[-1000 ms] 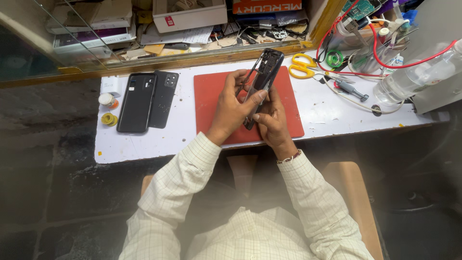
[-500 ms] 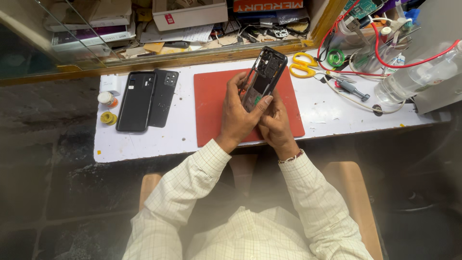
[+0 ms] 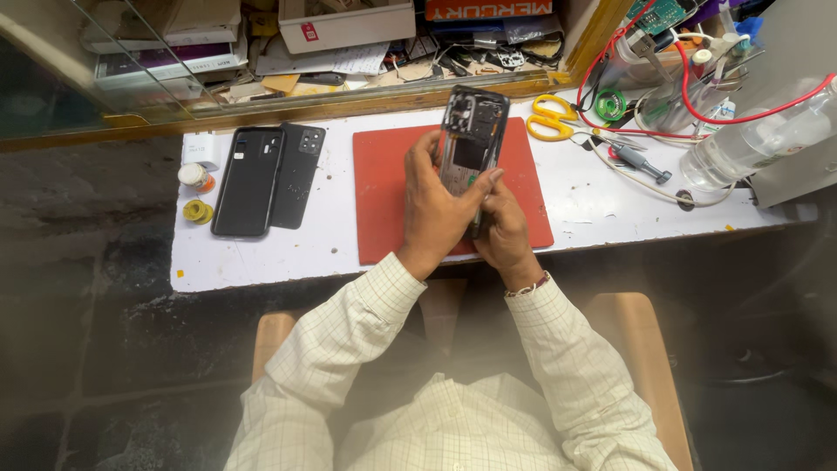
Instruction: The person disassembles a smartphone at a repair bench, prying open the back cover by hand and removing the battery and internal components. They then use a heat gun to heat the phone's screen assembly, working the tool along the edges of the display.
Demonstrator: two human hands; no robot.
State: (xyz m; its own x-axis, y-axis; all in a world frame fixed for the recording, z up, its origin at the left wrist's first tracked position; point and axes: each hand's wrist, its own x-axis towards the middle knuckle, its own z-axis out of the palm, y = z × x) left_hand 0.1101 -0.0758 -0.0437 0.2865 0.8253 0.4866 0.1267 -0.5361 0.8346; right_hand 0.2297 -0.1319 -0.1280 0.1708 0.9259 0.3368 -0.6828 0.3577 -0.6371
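The opened phone [image 3: 471, 139], at upper centre over the red mat [image 3: 384, 201], is light, rigid and fragile. Left hand [image 3: 433, 205] grips its edges; right hand [image 3: 504, 228] pinches a thin tool [image 3: 478, 202].

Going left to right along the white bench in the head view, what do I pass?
Small capped bottle → black phone → dark back cover → red mat → left hand holding the opened phone frame → right hand → yellow scissors → screwdriver → clear plastic bottle.

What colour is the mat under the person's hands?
The mat is red, a plain rectangle on the white bench; the head view shows it.
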